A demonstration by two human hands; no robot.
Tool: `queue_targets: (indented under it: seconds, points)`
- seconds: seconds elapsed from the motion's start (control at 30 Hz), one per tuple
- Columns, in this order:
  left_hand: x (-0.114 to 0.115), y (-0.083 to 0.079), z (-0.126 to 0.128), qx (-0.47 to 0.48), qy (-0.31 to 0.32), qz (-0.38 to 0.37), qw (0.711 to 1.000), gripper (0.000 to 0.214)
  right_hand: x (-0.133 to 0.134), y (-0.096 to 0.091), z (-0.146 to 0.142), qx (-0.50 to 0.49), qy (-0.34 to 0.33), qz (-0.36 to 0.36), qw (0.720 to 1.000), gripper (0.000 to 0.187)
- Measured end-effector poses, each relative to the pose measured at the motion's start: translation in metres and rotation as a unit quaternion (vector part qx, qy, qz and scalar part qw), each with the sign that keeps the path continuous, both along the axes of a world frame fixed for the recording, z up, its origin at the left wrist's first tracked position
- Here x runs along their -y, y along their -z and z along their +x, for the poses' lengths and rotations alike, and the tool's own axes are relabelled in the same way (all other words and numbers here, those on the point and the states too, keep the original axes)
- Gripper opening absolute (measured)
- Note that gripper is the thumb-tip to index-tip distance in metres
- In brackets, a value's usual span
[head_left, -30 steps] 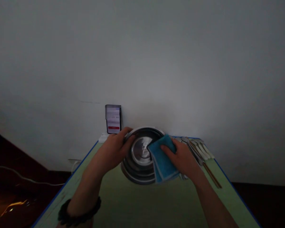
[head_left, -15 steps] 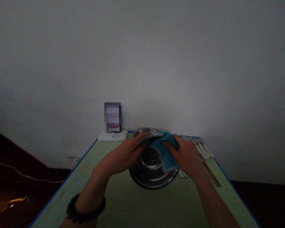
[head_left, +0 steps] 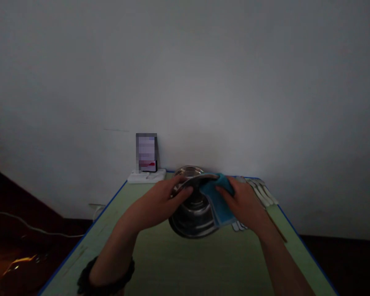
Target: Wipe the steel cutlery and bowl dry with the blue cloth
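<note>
A shiny metal basin (head_left: 188,222) is tilted above the table, its inside facing me. My left hand (head_left: 160,199) is closed on the basin's left rim, thumb on the inner side. Folded over the upper right rim is a blue cloth (head_left: 217,201), which hangs down into the basin. My right hand (head_left: 243,199) pinches this cloth against the rim, with the thumb on the near side. Its other fingers are mostly hidden behind the cloth. Behind the basin, part of another metal bowl (head_left: 189,169) shows near the wall.
On the green table (head_left: 185,267) with blue edges, a phone (head_left: 147,152) stands in a white base (head_left: 146,176) at back left. Several white-handled utensils (head_left: 263,195) and a brown chopstick (head_left: 277,227) lie at the right. The wall (head_left: 185,82) rises behind.
The basin has tipped a little, its near edge rising. My left thumb now lies more plainly over the rim, and my right hand with the cloth has shifted slightly right.
</note>
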State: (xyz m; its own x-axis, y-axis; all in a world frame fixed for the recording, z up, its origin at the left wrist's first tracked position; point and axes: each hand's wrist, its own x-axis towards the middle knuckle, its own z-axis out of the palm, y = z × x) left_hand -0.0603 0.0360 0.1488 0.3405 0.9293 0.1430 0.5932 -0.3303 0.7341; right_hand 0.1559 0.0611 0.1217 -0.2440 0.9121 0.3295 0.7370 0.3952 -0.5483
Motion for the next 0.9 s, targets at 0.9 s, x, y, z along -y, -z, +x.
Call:
queue_targets:
  seconds: [0.9]
  points:
    - [-0.016,0.011,-0.001,0.164,0.012,-0.059,0.985,0.039,-0.007,0.005,0.005,-0.048,0.0,-0.025,0.999,0.031]
